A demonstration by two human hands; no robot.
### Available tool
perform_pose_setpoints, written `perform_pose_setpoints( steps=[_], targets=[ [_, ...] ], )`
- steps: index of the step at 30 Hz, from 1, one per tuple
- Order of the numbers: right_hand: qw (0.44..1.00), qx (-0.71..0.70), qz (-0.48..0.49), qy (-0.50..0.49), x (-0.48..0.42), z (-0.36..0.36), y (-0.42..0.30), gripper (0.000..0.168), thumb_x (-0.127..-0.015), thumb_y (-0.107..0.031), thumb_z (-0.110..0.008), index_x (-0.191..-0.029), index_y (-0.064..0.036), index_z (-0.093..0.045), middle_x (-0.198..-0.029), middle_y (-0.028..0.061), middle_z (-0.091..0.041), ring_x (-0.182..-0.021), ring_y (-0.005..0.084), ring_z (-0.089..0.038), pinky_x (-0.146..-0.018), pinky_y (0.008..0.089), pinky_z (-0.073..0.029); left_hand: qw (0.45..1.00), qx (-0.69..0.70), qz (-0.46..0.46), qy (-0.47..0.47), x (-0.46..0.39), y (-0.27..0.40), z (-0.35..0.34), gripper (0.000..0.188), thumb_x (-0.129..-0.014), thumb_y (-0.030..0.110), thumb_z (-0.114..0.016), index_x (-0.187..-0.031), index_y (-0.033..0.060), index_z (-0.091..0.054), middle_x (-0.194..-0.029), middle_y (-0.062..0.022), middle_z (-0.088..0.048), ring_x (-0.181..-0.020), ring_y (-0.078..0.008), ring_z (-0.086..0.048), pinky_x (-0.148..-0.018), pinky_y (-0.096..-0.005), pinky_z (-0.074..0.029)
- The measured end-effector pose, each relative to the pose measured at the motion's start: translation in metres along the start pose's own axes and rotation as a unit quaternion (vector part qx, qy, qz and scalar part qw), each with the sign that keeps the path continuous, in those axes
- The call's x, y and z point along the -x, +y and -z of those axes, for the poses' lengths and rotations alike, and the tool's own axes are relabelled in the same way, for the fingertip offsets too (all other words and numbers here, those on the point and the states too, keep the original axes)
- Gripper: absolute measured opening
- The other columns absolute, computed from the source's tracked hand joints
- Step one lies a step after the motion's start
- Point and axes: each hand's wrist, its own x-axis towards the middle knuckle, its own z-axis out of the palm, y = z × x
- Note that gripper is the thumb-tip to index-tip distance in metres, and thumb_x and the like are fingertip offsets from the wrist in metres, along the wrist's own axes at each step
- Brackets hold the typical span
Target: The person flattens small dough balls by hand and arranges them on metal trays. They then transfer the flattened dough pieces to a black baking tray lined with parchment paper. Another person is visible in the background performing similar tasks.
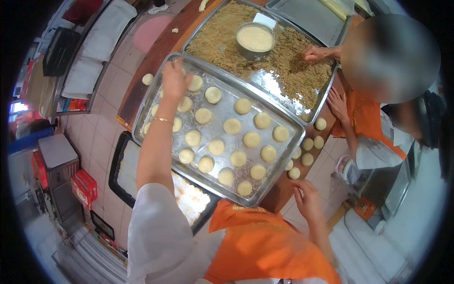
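Note:
My left hand (174, 80) reaches over the far left corner of a metal baking tray (220, 101). Its fingers point down among the flattened dough rounds there, and the hand hides what lies under it. Several pale dough rounds (232, 126) are spread in loose rows on the tray, which has flour or crumbs on its surface. Off the tray's right side is my right hand (308, 198), with fingers loosely bent and nothing visible in them. Just beyond its fingertips sits a dough ball (293, 173), one of several on the wooden table (278, 191).
A large tray (244, 69) of brown crumbly filling adjoins mine, with a round tin (255, 41) of pale powder and a white scraper (264, 20) in it. A co-worker's hand (314, 53) is in the filling. A dark-rimmed baking tray (122, 167) lies below, left of my apron.

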Motion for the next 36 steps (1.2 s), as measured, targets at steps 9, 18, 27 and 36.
perform_pose_setpoints(
  steps=[9, 18, 27, 36],
  targets=[
    [0.999, -0.011, 0.027, 0.019, 0.029, -0.007, -0.011, 0.018, -0.087, 0.001, -0.062, -0.104, -0.003, -0.065, -0.094, 0.0154, -0.066, -0.088, 0.0343, -0.065, -0.077, 0.0398, -0.052, 0.993, 0.003, -0.049, -0.111, 0.059, 0.083, -0.015, 0.062, -0.076, 0.021, -0.08, -0.131, 0.0093, -0.053, -0.118, -0.0188, -0.053, -0.111, -0.0363, -0.056, -0.092, -0.0438, -0.051],
    [1.0, 0.0, 0.02, 0.024, 0.067, 0.0, -0.015, 0.016, -0.088, 0.0, -0.062, -0.103, -0.002, -0.065, -0.092, 0.0155, -0.065, -0.086, 0.0349, -0.064, -0.076, 0.0407, -0.051, 0.992, -0.001, -0.022, -0.128, 0.063, 0.09, -0.03, 0.065, -0.072, 0.014, -0.082, -0.13, 0.0123, -0.052, -0.128, -0.0222, -0.047, -0.118, -0.0391, -0.051, -0.095, -0.0437, -0.05],
    [0.998, -0.025, 0.013, 0.048, 0.084, -0.003, -0.013, 0.016, -0.088, 0.0, -0.061, -0.103, -0.003, -0.066, -0.092, 0.0148, -0.066, -0.086, 0.0339, -0.064, -0.076, 0.0402, -0.051, 0.981, 0.094, 0.122, -0.12, 0.051, 0.078, -0.03, 0.062, -0.074, 0.015, -0.076, -0.131, 0.0053, -0.051, -0.125, -0.025, -0.049, -0.115, -0.0419, -0.052, -0.1, -0.0464, -0.046],
    [1.0, 0.0, 0.017, 0.012, 0.082, -0.002, -0.017, 0.015, -0.089, -0.001, -0.062, -0.103, -0.001, -0.067, -0.093, 0.0152, -0.067, -0.087, 0.0339, -0.065, -0.076, 0.0392, -0.053, 0.995, 0.041, -0.026, -0.089, 0.061, 0.074, -0.046, 0.055, -0.077, 0.008, -0.074, -0.128, 0.0086, -0.054, -0.121, -0.0219, -0.052, -0.114, -0.0406, -0.053, -0.098, -0.0452, -0.047]
  ],
)
